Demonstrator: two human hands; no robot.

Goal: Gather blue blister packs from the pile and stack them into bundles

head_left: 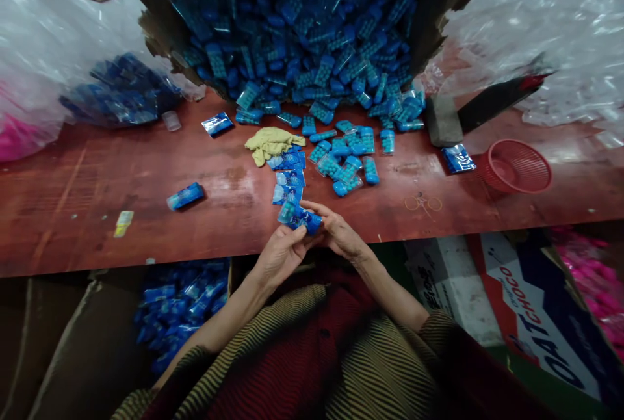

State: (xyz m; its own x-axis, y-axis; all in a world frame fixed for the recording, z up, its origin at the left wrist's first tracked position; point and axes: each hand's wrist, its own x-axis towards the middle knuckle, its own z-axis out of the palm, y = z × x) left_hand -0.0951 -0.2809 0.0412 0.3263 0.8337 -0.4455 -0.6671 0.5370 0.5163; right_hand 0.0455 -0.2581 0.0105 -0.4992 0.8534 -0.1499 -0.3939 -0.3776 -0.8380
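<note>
Loosely curled, left hand [283, 254] and right hand [342, 235] pinch a wrapped bottle [291, 212] — probably steadying it. Blue packets [291, 178] lie mid-frame, likely for easy reach.

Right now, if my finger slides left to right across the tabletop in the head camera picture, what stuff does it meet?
Yellow-and-white slip → blue-wrapped bottle → flat blue packet → held bottle → second blue packet → red plastic basket.
</note>
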